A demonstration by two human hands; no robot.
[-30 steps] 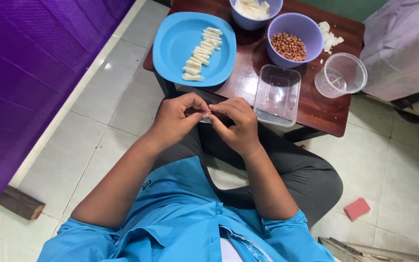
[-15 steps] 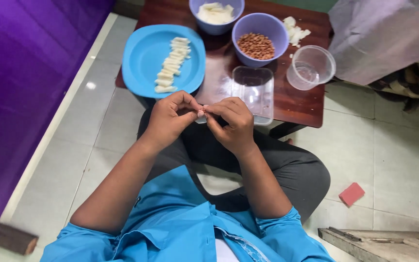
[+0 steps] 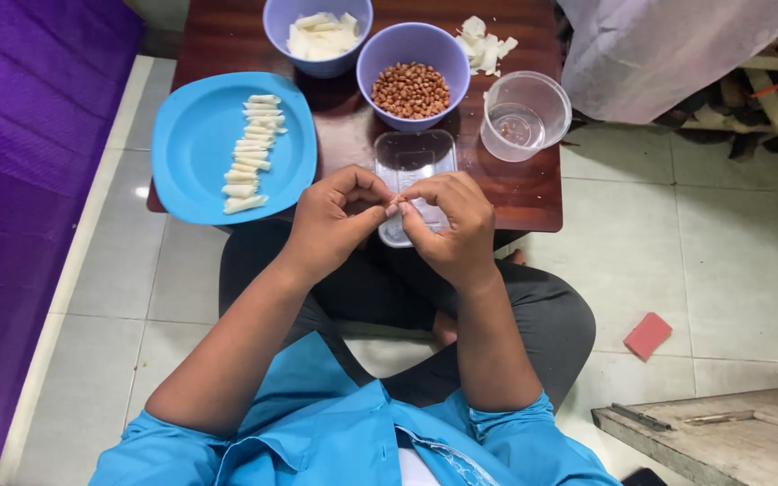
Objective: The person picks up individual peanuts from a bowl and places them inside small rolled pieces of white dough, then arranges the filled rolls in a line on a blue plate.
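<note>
1. The left hand (image 3: 330,220) and right hand (image 3: 447,225) are meeting fingertip to fingertip above the lap, both pinching a small pale piece (image 3: 393,208) between them; what it is cannot be told.
2. Just beyond the fingers, a clear rectangular tub (image 3: 416,157) is sitting on the near edge of the bench (image 3: 533,193).
3. Left of the left hand, a blue plate (image 3: 195,153) is carrying a row of white rolls (image 3: 249,153).
4. Beyond the right hand, a clear round cup (image 3: 526,115) is standing.
5. Farther off, a purple bowl of peanuts (image 3: 411,88) and another bowl of white strips (image 3: 320,34) are standing side by side.
6. Right of the right hand, a red block (image 3: 647,335) is lying on the floor (image 3: 695,243).
</note>
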